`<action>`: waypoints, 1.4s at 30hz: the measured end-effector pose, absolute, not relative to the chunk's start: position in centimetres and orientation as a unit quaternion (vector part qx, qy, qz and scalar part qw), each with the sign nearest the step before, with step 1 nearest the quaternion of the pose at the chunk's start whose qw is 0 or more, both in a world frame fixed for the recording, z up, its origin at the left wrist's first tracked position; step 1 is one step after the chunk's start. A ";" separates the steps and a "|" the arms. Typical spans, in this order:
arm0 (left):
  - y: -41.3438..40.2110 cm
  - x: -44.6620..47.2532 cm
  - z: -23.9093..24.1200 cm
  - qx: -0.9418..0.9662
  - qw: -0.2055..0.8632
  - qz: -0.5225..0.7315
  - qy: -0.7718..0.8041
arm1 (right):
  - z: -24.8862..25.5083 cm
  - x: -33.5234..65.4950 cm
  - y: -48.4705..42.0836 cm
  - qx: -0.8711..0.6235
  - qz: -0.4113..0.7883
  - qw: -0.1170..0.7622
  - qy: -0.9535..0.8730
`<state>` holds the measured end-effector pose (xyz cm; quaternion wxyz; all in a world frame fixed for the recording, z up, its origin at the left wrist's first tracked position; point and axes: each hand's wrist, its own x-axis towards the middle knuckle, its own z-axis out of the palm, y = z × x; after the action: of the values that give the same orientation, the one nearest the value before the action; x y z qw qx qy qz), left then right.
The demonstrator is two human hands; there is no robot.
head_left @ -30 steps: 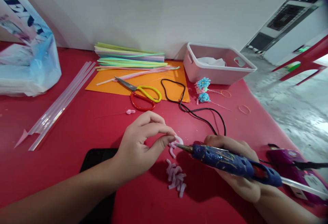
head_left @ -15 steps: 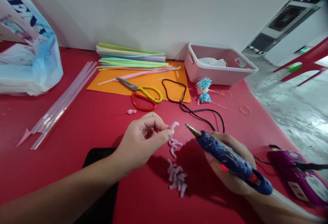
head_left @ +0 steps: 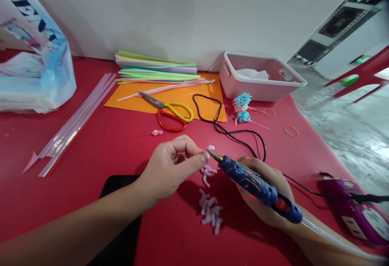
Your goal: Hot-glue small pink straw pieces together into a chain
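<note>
Between thumb and forefinger, my left hand [head_left: 174, 166] pinches a short pink pipe cleaner piece [head_left: 210, 147], whose tip sticks out past the fingers. My right hand [head_left: 267, 193] is wrapped round a blue hot glue gun [head_left: 255, 181] with a clear glue stick trailing from its back. The gun's metal nozzle meets the pink piece at my left fingertips; whether glue is coming out is too small to tell. Below the hands lie several curved pink pieces [head_left: 210, 211] in a heap, with a smaller group [head_left: 206, 176] just above it.
Scissors [head_left: 173, 114] and coloured pipe cleaners [head_left: 158, 69] lie on and by an orange sheet [head_left: 130, 99]. A pink basket [head_left: 258, 89], blue flowers [head_left: 243, 108], a purple power strip [head_left: 349, 205], glue sticks [head_left: 79, 122], a plastic bag [head_left: 57, 71] and a dark flat object [head_left: 121, 225] surround the hands.
My right hand has brought the glue gun leftward, so its nozzle now touches the pink piece where a gap was before. My left hand has barely shifted.
</note>
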<state>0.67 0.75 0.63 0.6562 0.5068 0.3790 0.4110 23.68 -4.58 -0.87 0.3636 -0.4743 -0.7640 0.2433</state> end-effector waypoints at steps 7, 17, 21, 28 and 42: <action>0.7 0.7 0.5 0.511 0.653 0.415 0.375 | -0.6 23.8 -4.6 -0.488 0.244 0.347 -0.763; 0.6 0.6 0.5 0.506 0.664 0.410 0.367 | -1.0 24.0 -4.8 -0.507 0.268 0.341 -0.745; 0.6 0.7 0.5 0.507 0.658 0.416 0.371 | -1.0 24.1 -4.7 -0.519 0.254 0.335 -0.744; 0.6 0.7 0.5 0.508 0.663 0.402 0.375 | -1.1 24.2 -4.7 -0.529 0.243 0.333 -0.742; 0.6 0.5 0.1 0.531 0.650 0.381 0.387 | -0.7 24.0 -4.6 -0.507 0.246 0.344 -0.751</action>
<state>0.50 0.65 0.14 0.6503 0.5314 0.3873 0.3805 23.98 -4.65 -0.73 0.3440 -0.5070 -0.7511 0.2460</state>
